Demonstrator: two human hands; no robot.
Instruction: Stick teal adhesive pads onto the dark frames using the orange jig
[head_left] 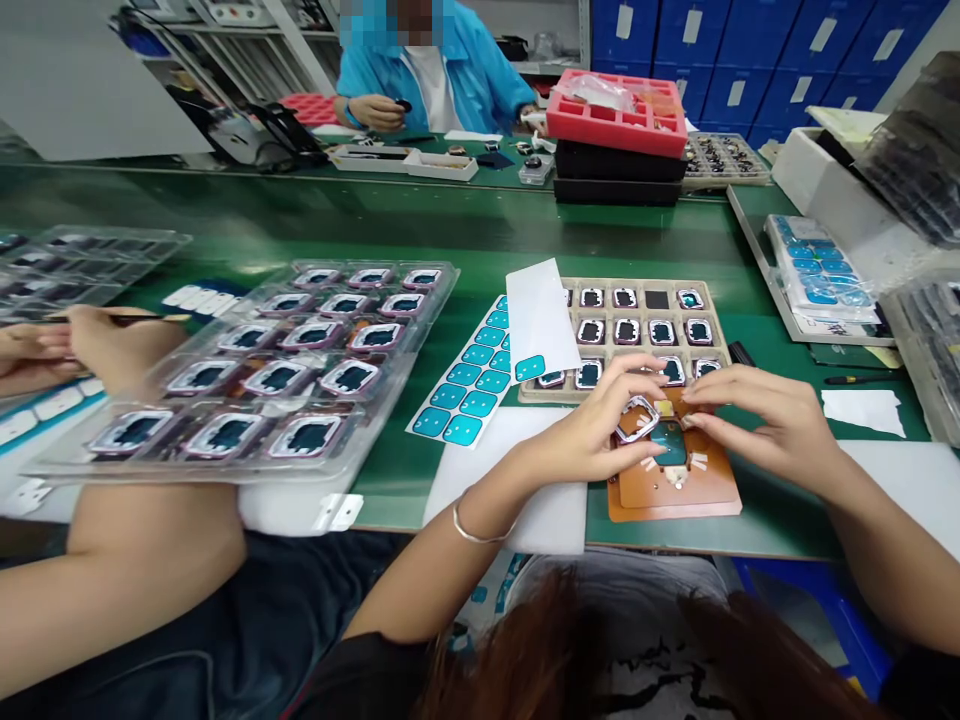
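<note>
— Nearest, what is being held over the orange fixture block (716,492)?

— A small silver frame (637,417) is being pinched by the left hand (592,430), thumb and fingers closed together on its rim, tilted just above the teal piece (670,445) that is being seated in the fixture's middle. The right hand (757,415) is being kept just beside it, fingertips (701,420) pressed down at the fixture's top edge; whether anything is being gripped between them cannot be told.

— And what is being shown around the hands?

— A bangle (471,532) is being worn on the left wrist, which is being rested on a white sheet (487,470). Just behind the fixture, a beige tray (712,330) of dark-windowed parts is being kept, with a white strip (540,315) laid across its left corner and a sheet of teal stickers (469,385) beside it.

— Further left?

— A clear blister tray (285,360) of framed parts is being kept near a co-worker's hand (82,345), in which a thin tool (142,318) is being held.

— And farthest?

— Across the green table (450,225), a red foam tray (619,125) is being stacked on black ones, and small parts are being handled by a person in a blue coat (480,70).
</note>
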